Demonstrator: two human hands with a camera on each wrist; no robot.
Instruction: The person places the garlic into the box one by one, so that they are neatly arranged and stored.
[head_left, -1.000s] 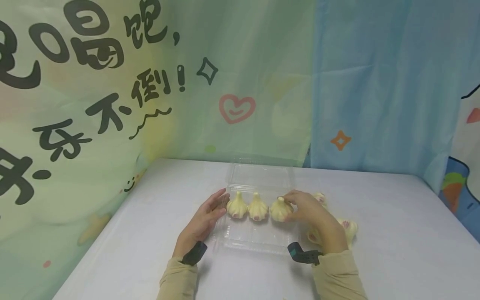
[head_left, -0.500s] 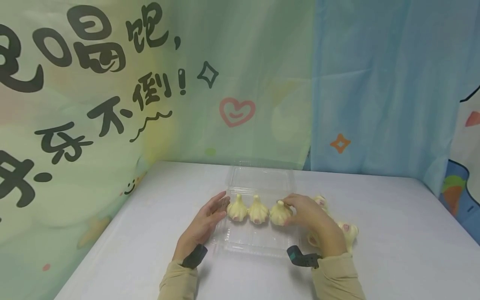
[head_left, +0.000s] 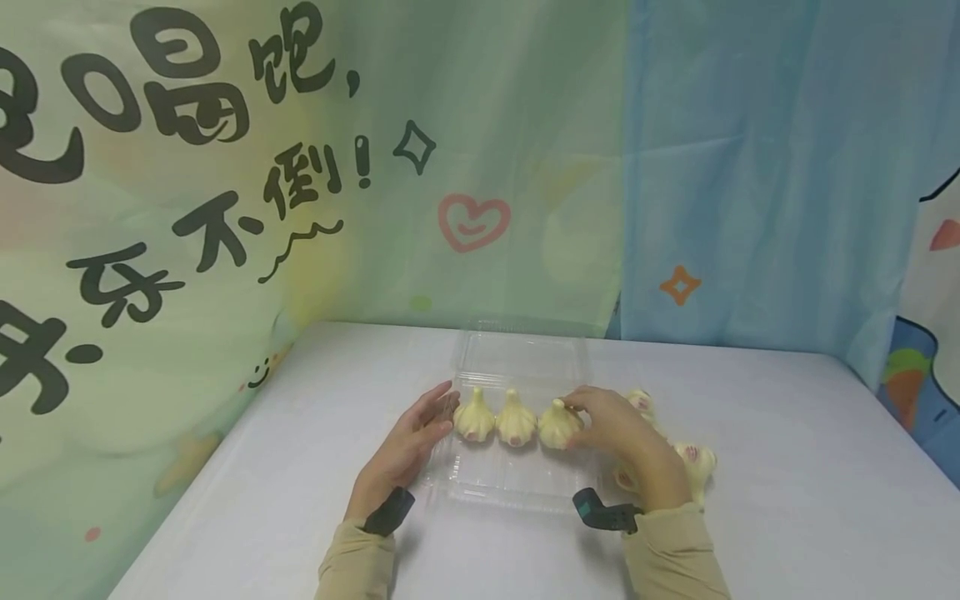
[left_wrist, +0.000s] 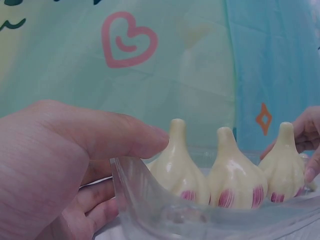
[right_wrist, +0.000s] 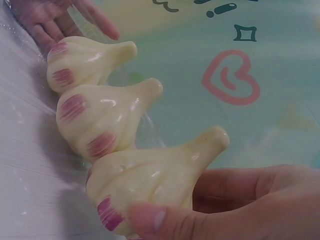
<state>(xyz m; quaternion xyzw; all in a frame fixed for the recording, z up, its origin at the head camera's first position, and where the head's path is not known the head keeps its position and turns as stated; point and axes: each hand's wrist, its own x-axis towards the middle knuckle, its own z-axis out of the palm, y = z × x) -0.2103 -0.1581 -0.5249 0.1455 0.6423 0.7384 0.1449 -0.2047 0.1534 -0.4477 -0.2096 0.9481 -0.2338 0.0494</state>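
Three pale garlic bulbs with pink-purple patches stand in a row inside a clear plastic clamshell box [head_left: 517,483], stems up. My right hand [head_left: 618,429] pinches the rightmost garlic bulb [head_left: 557,427] between thumb and fingers; the right wrist view shows the thumb [right_wrist: 150,218] across its lower side. Beside it sits the middle garlic bulb [head_left: 516,421], and farther left the left garlic bulb [head_left: 475,418]. At the box's left wall, my left hand [head_left: 408,433] holds the side, thumb [left_wrist: 130,135] over the rim and fingers outside.
More garlic bulbs [head_left: 697,465] lie on the white table [head_left: 795,500] right of the box, partly hidden behind my right forearm. The box's open lid [head_left: 521,354] lies toward the back. A printed cloth [head_left: 525,167] hangs behind the table.
The rightmost garlic bulb has shifted slightly left with my right hand, closer to the middle one. My left hand stays at the box's left side.
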